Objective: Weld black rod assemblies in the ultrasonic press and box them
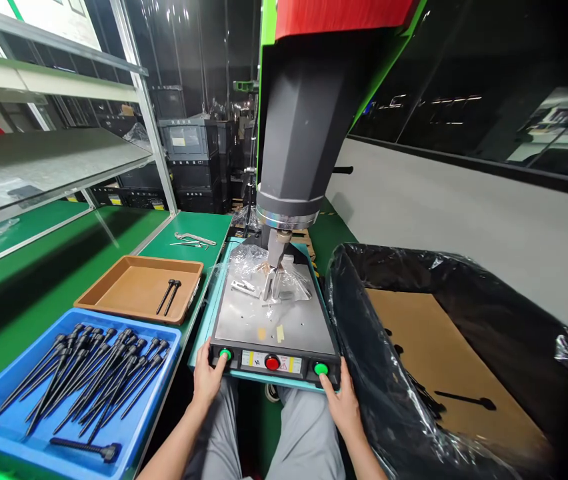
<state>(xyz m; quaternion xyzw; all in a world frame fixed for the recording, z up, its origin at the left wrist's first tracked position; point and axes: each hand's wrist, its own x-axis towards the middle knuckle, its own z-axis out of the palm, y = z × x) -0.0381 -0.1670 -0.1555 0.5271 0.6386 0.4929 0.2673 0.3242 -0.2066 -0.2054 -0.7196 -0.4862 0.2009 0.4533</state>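
A machine base with a metal plate (249,330) stands in front of me, under a dark tapered head (297,133). My left hand (207,377) grips the base's front left corner, its thumb on the left green button (225,355). At the front right corner is my right hand (343,400), thumb at the lower edge of the right green button (321,369). Between the buttons sits a red button (272,363). The metal tip (278,248) reaches down to a small fixture (271,285) wrapped in clear plastic; whether a part sits in it cannot be made out.
At left, a blue tray (173,353) holds several black rod-like parts (109,353); a brown tray (129,310) behind it holds two. Tools (195,240) lie farther back. At right, a box lined with black plastic (364,347) holds cardboard (424,327) and more black parts (467,399).
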